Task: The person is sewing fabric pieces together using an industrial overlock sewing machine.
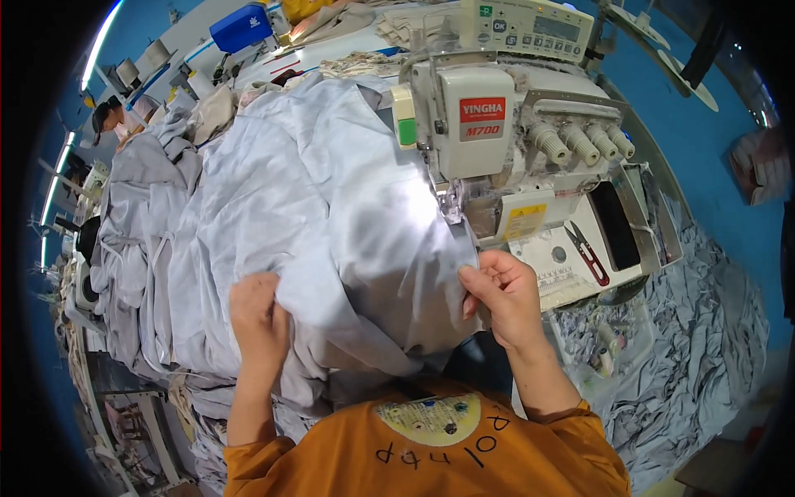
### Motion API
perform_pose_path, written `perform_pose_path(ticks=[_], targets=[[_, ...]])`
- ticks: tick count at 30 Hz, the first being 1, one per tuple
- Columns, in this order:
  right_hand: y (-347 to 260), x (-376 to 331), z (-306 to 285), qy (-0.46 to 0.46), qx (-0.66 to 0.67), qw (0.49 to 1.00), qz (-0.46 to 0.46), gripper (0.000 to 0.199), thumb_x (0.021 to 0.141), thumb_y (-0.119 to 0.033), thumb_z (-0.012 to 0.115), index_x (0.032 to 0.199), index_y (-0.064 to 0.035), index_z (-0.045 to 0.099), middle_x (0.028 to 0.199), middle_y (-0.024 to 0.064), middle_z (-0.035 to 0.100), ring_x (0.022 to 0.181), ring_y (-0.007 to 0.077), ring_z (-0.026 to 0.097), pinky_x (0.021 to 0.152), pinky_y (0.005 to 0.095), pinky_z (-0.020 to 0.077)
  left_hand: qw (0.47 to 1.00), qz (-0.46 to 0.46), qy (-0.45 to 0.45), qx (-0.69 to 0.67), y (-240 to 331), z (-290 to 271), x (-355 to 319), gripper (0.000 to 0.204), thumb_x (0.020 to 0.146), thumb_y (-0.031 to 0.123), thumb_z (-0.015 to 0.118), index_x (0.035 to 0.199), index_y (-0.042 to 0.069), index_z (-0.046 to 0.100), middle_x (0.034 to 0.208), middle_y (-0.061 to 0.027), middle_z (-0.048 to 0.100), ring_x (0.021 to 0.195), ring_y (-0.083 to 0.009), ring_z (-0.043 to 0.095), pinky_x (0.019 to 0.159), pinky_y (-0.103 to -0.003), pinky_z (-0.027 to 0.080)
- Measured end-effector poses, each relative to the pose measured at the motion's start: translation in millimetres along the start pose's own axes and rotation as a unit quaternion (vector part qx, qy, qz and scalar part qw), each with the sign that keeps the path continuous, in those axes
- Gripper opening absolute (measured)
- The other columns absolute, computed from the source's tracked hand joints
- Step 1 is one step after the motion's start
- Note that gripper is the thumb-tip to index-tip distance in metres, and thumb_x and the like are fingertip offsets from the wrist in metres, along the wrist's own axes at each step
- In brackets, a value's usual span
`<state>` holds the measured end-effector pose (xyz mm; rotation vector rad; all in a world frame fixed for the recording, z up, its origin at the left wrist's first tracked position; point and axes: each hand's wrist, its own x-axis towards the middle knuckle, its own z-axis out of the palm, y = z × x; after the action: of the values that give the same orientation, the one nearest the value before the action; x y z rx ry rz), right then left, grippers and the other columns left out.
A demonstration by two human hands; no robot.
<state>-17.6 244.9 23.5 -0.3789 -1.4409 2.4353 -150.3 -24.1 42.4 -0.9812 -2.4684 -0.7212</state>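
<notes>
A large piece of light grey-blue fabric [273,190] is spread over the work surface and hangs down toward me. Its right edge runs up to the needle area of a white overlock sewing machine [476,124], under a bright lamp spot. My right hand [505,298] pinches that edge between thumb and fingers, just below the presser foot [450,205]. On the left, my left hand [261,311] has its fingers curled into a fold of the same fabric; the fingertips are partly hidden by cloth.
Red-handled thread snips [590,257] and a dark phone-like slab [614,225] lie on the machine bed. Below is a clear plastic bin [609,340] with scraps. Grey fabric heaps [704,331] fill the right side. A person [124,120] works at the far left.
</notes>
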Motion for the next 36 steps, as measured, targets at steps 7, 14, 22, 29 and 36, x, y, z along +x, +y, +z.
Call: perform_pose_path(ticks=[7,14,22,29,36], targets=[[-1,0,0,-0.006,0.005,1.000,-0.001,0.009,0.087,-0.008,0.063,0.084,-0.0015,0.058,0.068,0.0022,0.060,0.053,0.0072,0.056,0.048,0.0209,0.0467,0.986,0.030,0.161,-0.035,-16,1,63,0.019,0.073,-0.010,0.052,0.089,-0.004,0.059,0.085,-0.0119,0.056,0.080,-0.0249,0.056,0.070,-0.028,0.044],[-2,1,0,-0.012,0.006,1.000,0.005,0.009,0.087,-0.007,0.063,0.082,-0.0021,0.058,0.068,0.0018,0.060,0.053,0.0066,0.056,0.047,0.0202,0.0463,0.974,0.027,0.216,-0.060,-46,4,120,0.017,0.076,-0.007,0.054,0.091,-0.002,0.061,0.086,-0.0086,0.058,0.075,-0.0192,0.057,0.068,-0.025,0.044],[0,1,-1,-0.005,0.004,1.000,0.004,0.009,0.087,-0.007,0.063,0.081,-0.0036,0.056,0.068,0.0013,0.060,0.052,0.0063,0.056,0.047,0.0197,0.0463,0.879,0.176,0.414,0.156,-50,-23,166,0.028,0.070,-0.004,0.063,0.096,0.006,0.067,0.095,-0.0056,0.064,0.082,-0.0179,0.059,0.074,-0.026,0.043],[1,1,-1,-0.003,0.000,1.000,0.001,0.009,0.087,-0.007,0.063,0.081,-0.0034,0.057,0.068,0.0012,0.060,0.053,0.0062,0.056,0.047,0.0192,0.0462,0.743,0.267,0.578,0.207,-42,-67,182,0.032,0.063,0.005,0.075,0.095,0.007,0.071,0.090,-0.0042,0.067,0.086,-0.0092,0.059,0.071,-0.021,0.047],[0,1,0,0.001,0.007,1.000,0.004,0.009,0.087,-0.006,0.062,0.082,-0.0021,0.057,0.069,0.0018,0.060,0.052,0.0068,0.056,0.047,0.0198,0.0468,0.771,0.282,0.435,0.370,-79,-86,256,0.027,0.073,0.016,0.069,0.100,0.021,0.070,0.095,0.0068,0.067,0.071,-0.0082,0.063,0.076,-0.021,0.043]])
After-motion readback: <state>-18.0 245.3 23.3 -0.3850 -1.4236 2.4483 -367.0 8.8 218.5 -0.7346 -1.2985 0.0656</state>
